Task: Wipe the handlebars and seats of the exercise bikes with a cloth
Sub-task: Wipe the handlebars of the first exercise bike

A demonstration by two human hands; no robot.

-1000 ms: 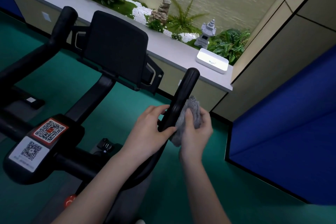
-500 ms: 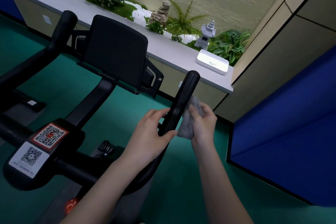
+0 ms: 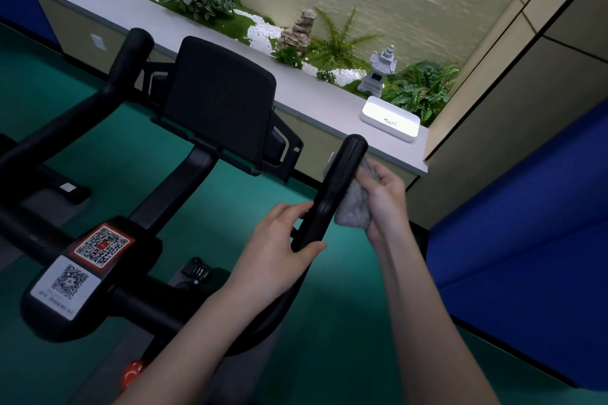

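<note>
Watching through the head camera, I see the left hand (image 3: 276, 250) wrapped round the lower stretch of the right handlebar (image 3: 332, 194), thumb across its front. The right hand (image 3: 386, 194) grips the grey cloth (image 3: 353, 207), bunched against the bar's right side just below its tip.

My worry is that a cloth bunched like that touches only a narrow strip, so the tip and the bar's left face may be missed. The stretch under the left hand also goes unwiped unless that hand shifts (the seat is out of view).

Beyond the handlebar, up and right, a white tray (image 3: 390, 122) sits on the ledge (image 3: 316, 99). I cannot tell whether the dark marks in it are contents or print. Further beyond, the planter bed (image 3: 237, 21) holds ferns, white pebbles and a stone lantern (image 3: 380, 71).
</note>
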